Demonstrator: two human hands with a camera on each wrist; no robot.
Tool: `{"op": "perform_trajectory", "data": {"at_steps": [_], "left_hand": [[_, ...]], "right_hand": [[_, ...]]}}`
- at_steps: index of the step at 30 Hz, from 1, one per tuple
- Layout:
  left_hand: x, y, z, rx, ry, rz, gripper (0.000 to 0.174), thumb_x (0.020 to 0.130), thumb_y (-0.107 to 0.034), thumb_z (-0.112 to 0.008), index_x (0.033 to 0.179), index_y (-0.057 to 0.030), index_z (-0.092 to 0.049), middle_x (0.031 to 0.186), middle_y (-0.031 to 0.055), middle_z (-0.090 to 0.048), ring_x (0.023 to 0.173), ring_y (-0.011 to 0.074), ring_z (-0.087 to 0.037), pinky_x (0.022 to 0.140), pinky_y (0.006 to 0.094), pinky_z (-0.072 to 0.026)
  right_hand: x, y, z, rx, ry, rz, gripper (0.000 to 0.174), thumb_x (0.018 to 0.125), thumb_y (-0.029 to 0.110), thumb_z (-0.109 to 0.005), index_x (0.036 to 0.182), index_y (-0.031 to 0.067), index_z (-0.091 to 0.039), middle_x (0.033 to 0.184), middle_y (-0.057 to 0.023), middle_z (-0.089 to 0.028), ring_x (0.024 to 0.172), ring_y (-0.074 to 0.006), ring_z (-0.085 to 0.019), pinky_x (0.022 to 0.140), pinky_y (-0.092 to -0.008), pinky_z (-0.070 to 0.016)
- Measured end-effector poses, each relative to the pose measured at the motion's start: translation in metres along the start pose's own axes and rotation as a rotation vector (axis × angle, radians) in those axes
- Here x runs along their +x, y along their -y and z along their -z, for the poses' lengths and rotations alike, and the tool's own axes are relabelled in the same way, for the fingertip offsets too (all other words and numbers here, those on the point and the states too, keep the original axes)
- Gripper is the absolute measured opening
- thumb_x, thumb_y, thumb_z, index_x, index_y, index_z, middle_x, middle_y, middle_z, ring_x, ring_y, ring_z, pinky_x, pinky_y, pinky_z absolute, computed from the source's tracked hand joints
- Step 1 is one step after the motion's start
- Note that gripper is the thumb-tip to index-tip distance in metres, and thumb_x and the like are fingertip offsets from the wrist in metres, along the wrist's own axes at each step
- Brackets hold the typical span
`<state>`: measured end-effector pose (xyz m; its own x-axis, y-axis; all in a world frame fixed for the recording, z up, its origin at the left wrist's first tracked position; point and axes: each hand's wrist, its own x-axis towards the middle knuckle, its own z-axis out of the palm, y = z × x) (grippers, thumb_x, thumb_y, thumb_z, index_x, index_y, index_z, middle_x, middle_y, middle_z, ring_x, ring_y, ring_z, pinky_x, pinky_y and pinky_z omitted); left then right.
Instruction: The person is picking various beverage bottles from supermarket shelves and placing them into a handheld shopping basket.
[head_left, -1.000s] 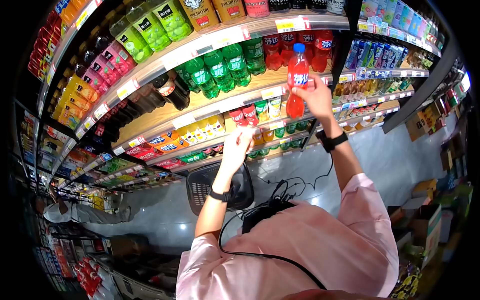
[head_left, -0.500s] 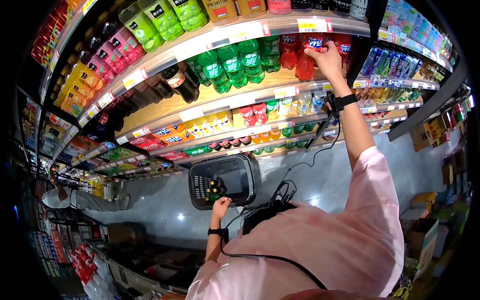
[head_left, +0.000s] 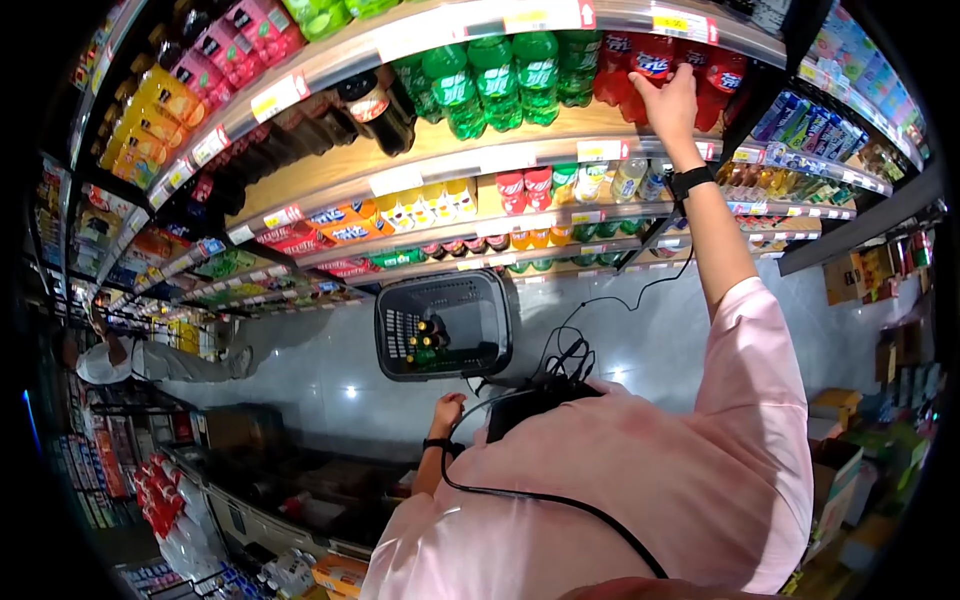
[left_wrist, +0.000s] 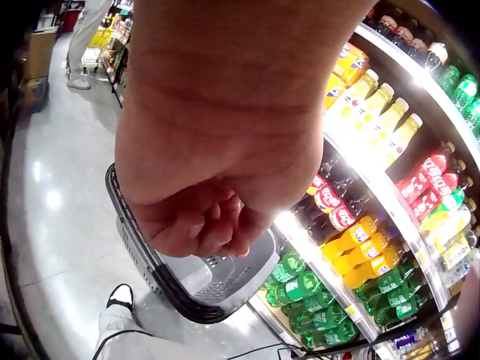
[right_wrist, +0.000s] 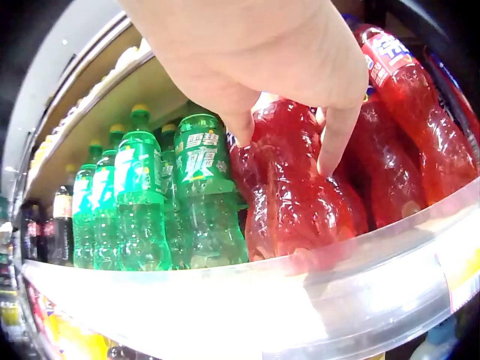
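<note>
My right hand [head_left: 672, 105] grips a bottle of red soda [right_wrist: 289, 172] that stands among other red bottles [right_wrist: 420, 112] on the shelf. In the right wrist view, thumb and fingers lie on either side of its upper part; the cap is hidden under the hand. To its left are green soda bottles [right_wrist: 139, 187]. My left hand [head_left: 449, 408] hangs low near my body, fingers loosely curled, holding nothing. The left wrist view shows this hand [left_wrist: 210, 202] overlapping a dark shopping basket [left_wrist: 169, 281]. Several dark bottles [head_left: 428, 335] lie inside that basket.
A clear raised lip [right_wrist: 187, 296] runs along the shelf front. Above and below are more drink shelves with price tags [head_left: 280, 95]. Cables [head_left: 570, 355] dangle beside my body above the grey floor [head_left: 640, 340]. Another person [head_left: 120, 355] is farther down the aisle at left.
My right hand has carried the red bottle up and forward from in front of the shelves into the row of red bottles. My left hand has dropped back past the basket toward my body.
</note>
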<state>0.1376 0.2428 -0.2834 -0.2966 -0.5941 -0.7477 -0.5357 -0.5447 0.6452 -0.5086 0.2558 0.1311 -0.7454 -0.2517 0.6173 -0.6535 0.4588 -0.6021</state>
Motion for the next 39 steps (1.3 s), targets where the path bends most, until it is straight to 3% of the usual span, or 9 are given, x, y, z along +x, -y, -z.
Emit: {"op": "perform_trajectory", "data": {"at_steps": [6,14,16,18,20,22,27,33,39], "left_hand": [[0.016,0.032,-0.004,0.044,0.097,0.227,0.02,0.088,-0.017,-0.063,0.101,-0.0054,-0.071,0.076,0.0067,-0.067,0.065,0.0192,-0.061,0.058,0.035,-0.0484],[0.077,0.128,0.01,0.99,0.384,-0.526,0.028,0.074,-0.017,-0.075,0.101,-0.014,-0.074,0.107,0.0019,-0.073,0.096,0.0184,-0.068,0.081,0.0334,-0.0568],[0.028,0.069,-0.01,-0.003,0.085,0.266,0.014,0.082,-0.015,-0.07,0.095,-0.0103,-0.074,0.091,0.0044,-0.073,0.079,0.0208,-0.07,0.07,0.0356,-0.0581],[0.088,0.16,-0.001,0.371,0.346,-0.229,0.014,0.09,-0.018,-0.063,0.09,-0.0059,-0.071,0.078,0.0068,-0.069,0.068,0.0232,-0.068,0.061,0.0377,-0.0572],[0.053,0.105,0.001,0.143,0.327,0.198,0.028,0.094,-0.025,-0.056,0.081,-0.0031,-0.066,0.071,0.0091,-0.066,0.066,0.0235,-0.068,0.057,0.0389,-0.0558],[0.056,0.091,0.004,-0.022,0.227,0.411,0.035,0.094,-0.03,-0.054,0.074,-0.0034,-0.061,0.066,0.0102,-0.063,0.06,0.0234,-0.066,0.056,0.0375,-0.0556],[0.1,0.1,0.033,0.083,0.361,0.302,0.025,0.098,-0.02,-0.051,0.093,-0.001,-0.068,0.066,0.0108,-0.063,0.053,0.0215,-0.064,0.051,0.0361,-0.0534],[0.182,0.152,0.085,0.472,0.178,-0.127,0.024,0.085,-0.015,-0.061,0.105,-0.0053,-0.069,0.086,0.0188,-0.07,0.086,0.0371,-0.068,0.077,0.0437,-0.0545],[0.334,0.131,0.147,0.738,-0.157,-0.073,0.032,0.084,-0.02,-0.062,0.112,-0.006,-0.067,0.109,0.02,-0.067,0.105,0.0388,-0.064,0.089,0.0481,-0.0519]], "right_hand": [[0.005,-0.007,-0.011,-0.117,-0.025,0.029,0.074,0.073,0.052,-0.083,0.111,-0.0045,-0.053,0.107,-0.0222,-0.06,0.097,-0.0412,-0.061,0.084,-0.0478,-0.0512],[-0.117,0.002,0.014,0.039,-0.065,0.124,0.038,0.092,0.028,-0.07,0.112,-0.0017,-0.056,0.092,-0.0116,-0.062,0.08,-0.0227,-0.06,0.077,-0.0353,-0.0504],[-0.208,-0.059,-0.003,0.237,0.513,0.073,0.016,0.096,0.011,-0.06,0.108,0.0017,-0.055,0.089,-0.0077,-0.063,0.082,-0.0173,-0.058,0.08,-0.0337,-0.0492],[-0.297,-0.083,0.018,0.207,1.416,-0.217,0.027,0.088,0.015,-0.069,0.112,0.0044,-0.062,0.093,-0.0115,-0.067,0.089,-0.0209,-0.063,0.084,-0.0358,-0.05],[-0.343,-0.058,0.031,-0.655,1.862,-0.404,0.036,0.084,0.021,-0.072,0.115,0.0042,-0.065,0.098,-0.0165,-0.07,0.095,-0.029,-0.067,0.082,-0.0403,-0.0519],[-0.444,-0.151,0.036,-0.491,1.651,0.053,0.038,0.084,0.026,-0.07,0.114,0.0036,-0.067,0.106,-0.0215,-0.071,0.101,-0.0372,-0.066,0.08,-0.0443,-0.0533],[-0.564,-0.128,0.038,-0.333,1.836,-0.108,0.039,0.091,0.036,-0.062,0.112,0.0045,-0.067,0.088,-0.021,-0.07,0.088,-0.0403,-0.067,0.076,-0.0502,-0.0498],[-0.605,-0.072,0.059,-0.054,1.778,0.384,0.04,0.085,0.02,-0.062,0.123,0.0059,-0.059,0.138,-0.031,-0.044,0.117,-0.0487,-0.051,0.09,-0.0535,-0.0479],[-0.673,-0.051,0.062,-0.372,1.78,0.068,0.056,0.092,0.026,-0.061,0.14,0.0017,-0.045,0.137,-0.0278,-0.045,0.115,-0.0489,-0.048,0.096,-0.0533,-0.043]]}}
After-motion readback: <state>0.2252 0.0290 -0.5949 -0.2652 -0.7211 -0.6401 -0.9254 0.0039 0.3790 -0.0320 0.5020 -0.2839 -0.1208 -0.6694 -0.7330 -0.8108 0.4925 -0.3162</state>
